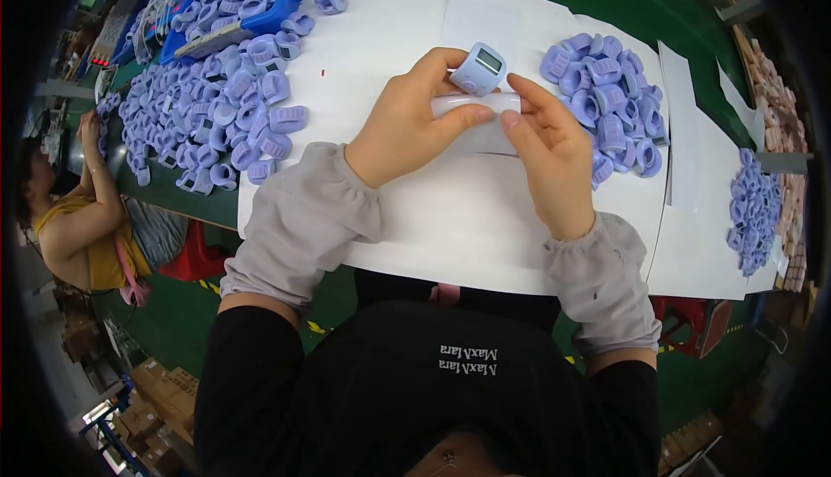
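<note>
Over the white table my left hand [415, 113] is closed round a small lavender device with a screen [482, 68], its index finger behind the device. The left thumb lies along a glossy white rounded piece [472, 100] just below it; whether this is a roll or a folded sheet I cannot tell. My right hand [550, 139] pinches that piece's right end with its thumb, fingers bent behind and partly hidden. Lavender shells [610, 100] lie heaped right of my right hand. A larger pile of similar lavender pieces [216, 113] spreads to the left.
A blue bin [290, 14] full of lavender pieces stands far left. White sheets [684, 122] cover the table's right side, with another lavender pile [753, 209] beyond. A person in a yellow top [86, 209] sits at the left. Red stools [195, 256] flank the table.
</note>
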`<state>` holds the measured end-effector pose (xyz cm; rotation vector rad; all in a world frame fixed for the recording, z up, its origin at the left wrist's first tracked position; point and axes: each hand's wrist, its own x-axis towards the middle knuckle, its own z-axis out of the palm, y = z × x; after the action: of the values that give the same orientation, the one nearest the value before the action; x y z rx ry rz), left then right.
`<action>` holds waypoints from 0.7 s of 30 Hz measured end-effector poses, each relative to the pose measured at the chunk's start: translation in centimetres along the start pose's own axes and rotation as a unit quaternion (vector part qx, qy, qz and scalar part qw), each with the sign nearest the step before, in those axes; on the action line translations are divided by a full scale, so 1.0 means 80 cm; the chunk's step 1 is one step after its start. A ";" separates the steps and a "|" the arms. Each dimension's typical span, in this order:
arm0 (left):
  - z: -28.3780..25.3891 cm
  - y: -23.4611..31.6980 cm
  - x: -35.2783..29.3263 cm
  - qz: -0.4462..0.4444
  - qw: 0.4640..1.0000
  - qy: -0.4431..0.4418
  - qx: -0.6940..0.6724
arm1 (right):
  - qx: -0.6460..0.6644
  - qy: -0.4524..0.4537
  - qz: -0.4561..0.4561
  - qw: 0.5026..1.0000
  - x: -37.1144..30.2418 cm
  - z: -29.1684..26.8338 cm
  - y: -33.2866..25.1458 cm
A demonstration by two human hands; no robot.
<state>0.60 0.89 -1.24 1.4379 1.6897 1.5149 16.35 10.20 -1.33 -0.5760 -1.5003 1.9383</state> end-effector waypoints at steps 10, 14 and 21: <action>-0.004 0.006 0.001 -0.024 0.999 -0.021 -0.014 | -0.450 -0.001 -0.294 0.843 0.013 -0.015 -0.011; -0.011 0.013 0.005 -0.123 0.986 -0.039 -0.108 | -0.514 0.013 -0.334 0.790 0.014 -0.016 -0.012; -0.006 0.020 0.004 -0.138 0.990 0.000 -0.042 | -0.572 0.019 -0.379 0.727 0.006 -0.006 -0.011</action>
<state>0.77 0.71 0.46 1.1096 1.7215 1.4133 16.55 11.01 -0.62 -0.3381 -2.3113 0.2230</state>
